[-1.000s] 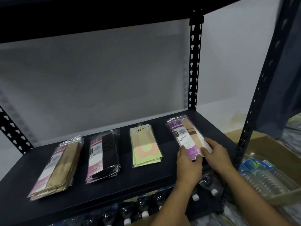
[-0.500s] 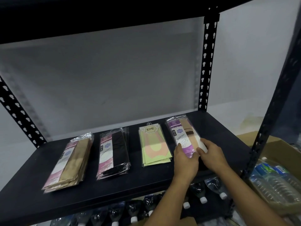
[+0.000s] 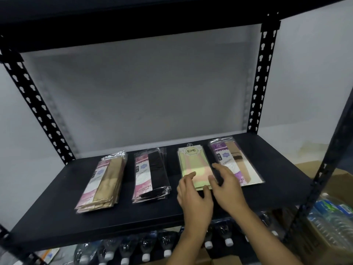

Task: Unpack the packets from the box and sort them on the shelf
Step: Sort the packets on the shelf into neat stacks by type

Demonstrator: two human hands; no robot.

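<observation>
Four piles of packets lie in a row on the black shelf (image 3: 57, 217): beige packets (image 3: 106, 181) at the left, black packets (image 3: 152, 174), green and pink packets (image 3: 193, 165), and purple packets (image 3: 236, 161) at the right. My left hand (image 3: 193, 197) hovers with relaxed fingers over the near end of the green pile. My right hand (image 3: 227, 184) has its fingers spread over the gap between the green and purple piles. Neither hand holds a packet. The cardboard box (image 3: 338, 180) is partly seen at the right behind the post.
Black slotted posts (image 3: 261, 77) frame the shelf, with another board close overhead. Water bottles (image 3: 145, 249) lie in a row on the level below. A carton of bottled water (image 3: 332, 222) stands at the lower right.
Both hands let go of the purple pile and moved left toward the green pile. The purple packets now lie flat on the shelf. The camera shifted, so the shelf sits further right.
</observation>
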